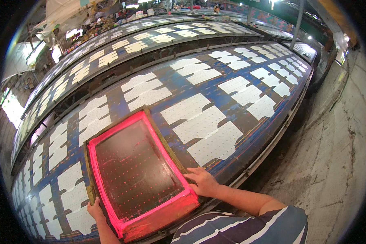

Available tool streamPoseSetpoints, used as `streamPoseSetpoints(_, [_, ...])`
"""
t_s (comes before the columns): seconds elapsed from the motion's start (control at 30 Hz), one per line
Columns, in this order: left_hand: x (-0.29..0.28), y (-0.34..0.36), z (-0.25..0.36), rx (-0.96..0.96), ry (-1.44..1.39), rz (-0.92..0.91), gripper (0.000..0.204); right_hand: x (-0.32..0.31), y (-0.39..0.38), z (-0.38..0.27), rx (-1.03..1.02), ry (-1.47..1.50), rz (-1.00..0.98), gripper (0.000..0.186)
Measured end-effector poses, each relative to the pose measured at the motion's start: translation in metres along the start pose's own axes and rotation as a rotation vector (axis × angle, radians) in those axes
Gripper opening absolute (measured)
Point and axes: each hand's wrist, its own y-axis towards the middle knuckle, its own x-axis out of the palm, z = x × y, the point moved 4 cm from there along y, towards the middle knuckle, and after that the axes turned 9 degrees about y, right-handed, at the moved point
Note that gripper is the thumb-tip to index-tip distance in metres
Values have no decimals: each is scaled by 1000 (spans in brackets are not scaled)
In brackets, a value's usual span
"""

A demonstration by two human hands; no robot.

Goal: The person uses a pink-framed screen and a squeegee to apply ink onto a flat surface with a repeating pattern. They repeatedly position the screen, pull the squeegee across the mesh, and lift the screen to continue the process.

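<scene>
Apparently, through my head view, the step is positioning the pink-bordered screen-printing frame (136, 175) over the long counter (183, 89); whether it touches down, I can't tell. My left hand (95, 209) is curled on its left edge, my right hand (203, 182) bent around the right edge near the lower corner. I judge the next move calls for level handling from both sides. White dotted panels (209, 128) lie all around, the frame blocking my sight beneath; a pole (298, 24) stands well apart.
</scene>
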Motion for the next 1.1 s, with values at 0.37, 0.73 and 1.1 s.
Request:
streamPoseSetpoints(0.37, [1,-3,6,-33,34,14,32,30,42,21,301,44,-31,57])
streamPoseSetpoints(0.73, [-1,-4,2,-16,-62,-52,26,39,49,9,249,-24,35,50])
streamPoseSetpoints(1.1, [24,-16,70,-31,-173,-138,35,-14,64,34,243,-21,126,42])
